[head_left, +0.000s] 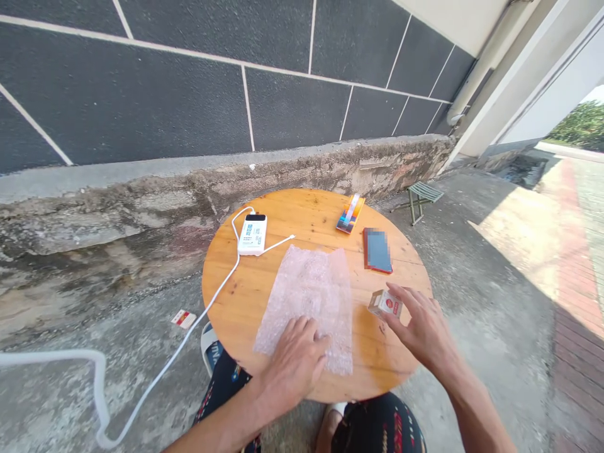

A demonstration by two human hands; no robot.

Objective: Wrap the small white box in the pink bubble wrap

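My left hand [302, 353] lies on the lower part of a sheet of pinkish bubble wrap [314, 283], its fingers resting on the plastic with nothing gripped. The sheet is spread out over a round wooden table [226, 296]. To the right of it, my right hand [421, 325] has its thumb and fingers around one end of a small cardboard box [385, 303] with a red round mark. The box looks tilted; I cannot tell whether it touches the tabletop. Beyond that hand lies a phone [377, 250] with a red edge, its screen blurred out.
A white power bank [253, 234] with cables sits at the table's far left, and a white cord [207, 308] runs off the edge. An orange and blue packet [350, 214] lies at the back. A folding stool [423, 192] stands beyond, near the wall [189, 94].
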